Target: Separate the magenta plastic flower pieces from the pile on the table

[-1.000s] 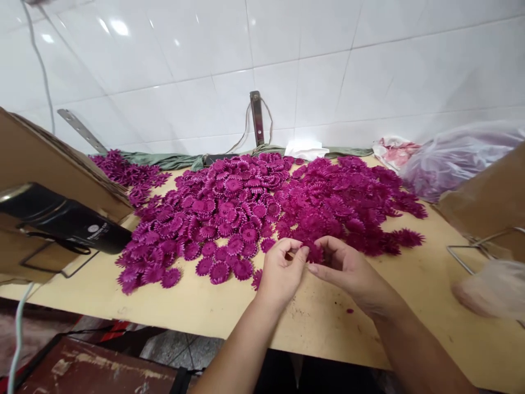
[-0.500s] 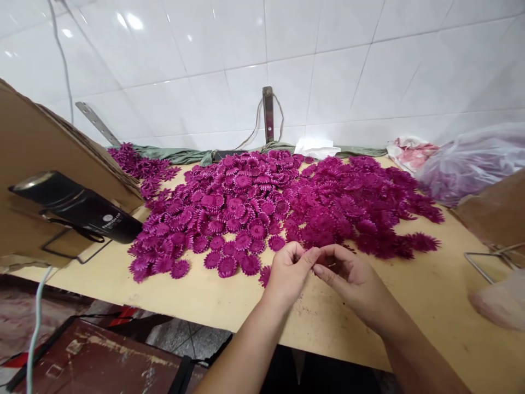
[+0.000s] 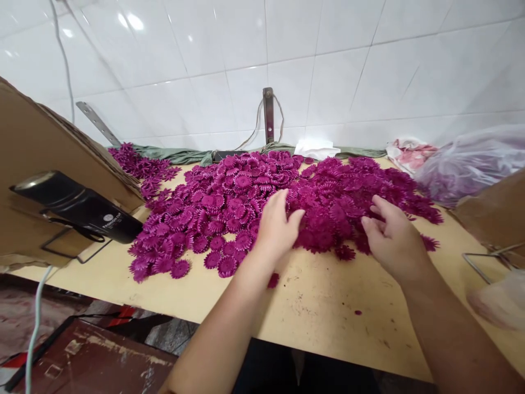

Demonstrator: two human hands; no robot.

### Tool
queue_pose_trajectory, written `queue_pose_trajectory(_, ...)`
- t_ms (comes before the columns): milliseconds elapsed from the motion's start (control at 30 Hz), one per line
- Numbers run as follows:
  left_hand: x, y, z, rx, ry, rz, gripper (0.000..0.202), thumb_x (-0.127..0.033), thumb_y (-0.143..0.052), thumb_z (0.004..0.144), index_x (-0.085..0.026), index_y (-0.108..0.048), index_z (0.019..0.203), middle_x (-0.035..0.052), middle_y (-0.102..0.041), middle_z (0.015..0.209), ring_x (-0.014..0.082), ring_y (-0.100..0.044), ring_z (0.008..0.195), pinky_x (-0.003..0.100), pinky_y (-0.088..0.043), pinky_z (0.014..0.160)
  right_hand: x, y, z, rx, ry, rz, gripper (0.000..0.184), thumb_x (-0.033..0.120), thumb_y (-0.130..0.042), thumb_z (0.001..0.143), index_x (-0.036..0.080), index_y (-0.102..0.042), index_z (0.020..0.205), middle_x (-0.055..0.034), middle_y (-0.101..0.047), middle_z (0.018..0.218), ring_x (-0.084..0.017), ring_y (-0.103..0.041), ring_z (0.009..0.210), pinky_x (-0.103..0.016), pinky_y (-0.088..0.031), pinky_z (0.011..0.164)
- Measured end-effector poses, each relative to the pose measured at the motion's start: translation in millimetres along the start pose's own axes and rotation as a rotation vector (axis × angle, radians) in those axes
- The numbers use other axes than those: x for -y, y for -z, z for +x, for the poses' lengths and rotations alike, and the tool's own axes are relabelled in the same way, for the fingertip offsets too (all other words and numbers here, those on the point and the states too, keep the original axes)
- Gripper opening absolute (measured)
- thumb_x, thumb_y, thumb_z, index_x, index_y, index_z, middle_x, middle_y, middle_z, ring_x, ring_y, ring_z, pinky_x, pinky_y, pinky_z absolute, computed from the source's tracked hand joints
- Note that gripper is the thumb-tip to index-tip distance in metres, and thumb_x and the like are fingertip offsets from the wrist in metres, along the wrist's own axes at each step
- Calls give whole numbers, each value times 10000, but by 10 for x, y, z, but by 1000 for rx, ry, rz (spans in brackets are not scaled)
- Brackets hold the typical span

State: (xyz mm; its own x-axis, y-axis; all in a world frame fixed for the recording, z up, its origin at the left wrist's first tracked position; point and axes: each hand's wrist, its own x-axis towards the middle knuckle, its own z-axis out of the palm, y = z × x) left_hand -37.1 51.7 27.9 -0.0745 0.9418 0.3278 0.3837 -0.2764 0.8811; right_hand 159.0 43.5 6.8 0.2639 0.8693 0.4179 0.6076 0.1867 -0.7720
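Observation:
Two heaps of magenta fabric flower pieces cover the wooden table [image 3: 328, 306]: a left heap of flat ruffled rounds [image 3: 221, 208] and a right heap of spikier pieces [image 3: 344, 197]. My left hand [image 3: 276, 227] lies on the seam between the heaps, fingers stretched forward and spread on the flowers. My right hand [image 3: 394, 238] rests on the near right edge of the spiky heap, fingers loosely curled over the pieces. Whether either hand holds a piece is hidden.
A black cylindrical tool [image 3: 77, 208] lies on a wire stand at the left, against a cardboard box [image 3: 33, 153]. A plastic bag of magenta pieces [image 3: 471, 161] sits at the right, with another cardboard box [image 3: 496, 213] and a wire stand [image 3: 488, 260] nearby.
Both hands left the near table edge, where their fingertips met, and moved apart and forward onto the flower heaps. The left went up the middle, the right out to the right.

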Motion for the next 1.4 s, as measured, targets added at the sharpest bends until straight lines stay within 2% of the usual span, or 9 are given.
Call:
queue_pose_trajectory(67,97,173,24,-1,-130,235,218,-145,-525,790,-187,-630,977,89,-619,1085,233,-538,1049,401,-398,923,88,13,-134,32,130,-93,288,262,-504,787,200,-618,1044,-125,-623,1085,-288,-578,996,-512,-450,872)
queue_pose_trajectory(133,222,360,-38,63,-155,425,186,-147,-492,811,-196,-649,897,65,-664,943,217,-590,925,391,-436,872,175,-6,-299,125,223,-109,209,250,-488,806,196,-645,933,-103,-664,939,-262,-605,885,-476,-494,797)
queue_pose_trajectory(233,397,568,-177,169,-163,735,186,-162,-545,778,-178,-652,928,93,-654,972,262,-574,943,422,-436,865,290,-124,-508,271,373,-89,191,208,-466,829,181,-648,880,-99,-663,856,-243,-599,825,-444,-511,743)
queue_pose_trajectory(467,525,583,-191,225,-183,917,300,-175,-489,810,-170,-601,1089,102,-626,1026,256,-585,950,370,-459,827,560,-666,-599,538,526,-368,260,100,-511,794,91,-638,1020,-159,-641,1005,-306,-505,953,-461,-464,776)
queue_pose_trajectory(700,610,683,-135,30,-176,813,279,-174,-404,843,-175,-625,1014,81,-678,978,229,-620,914,353,-473,827,616,-985,-482,560,534,-544,225,49,-477,798,108,-692,826,-146,-654,905,-292,-488,908,-424,-404,746)
queue_pose_trajectory(933,522,728,-222,-110,-196,624,322,-237,-521,777,-166,-600,1080,114,-592,1092,251,-543,1051,404,-426,928,574,-766,-343,401,352,-105,191,109,-487,814,175,-660,767,-56,-671,785,-204,-544,779,-326,-416,716)
queue_pose_trajectory(1033,355,616,-314,-13,-109,351,292,-268,-519,790,-173,-618,1047,96,-623,1017,217,-584,941,376,-463,856,578,-640,-339,418,201,103,180,130,-467,819,191,-635,794,-32,-677,780,-174,-583,725,-283,-423,665)
queue_pose_trajectory(1167,167,345,-399,182,72,-52,278,-256,-583,747,-168,-640,1005,72,-664,913,178,-601,802,322,-483,753,570,-513,-377,433,138,119,189,210,-435,827,182,-555,683,-19,-608,636,-148,-530,578,-249,-362,531)
queue_pose_trajectory(1400,160,-46,-259,176,322,-548,220,-208,-699,635,-151,-662,844,20,-661,769,119,-573,713,261,-454,726,419,-409,-289,269,131,24,307,319,-410,808,223,-306,536,27,-434,472,-114,-385,444,-244,-248,448)
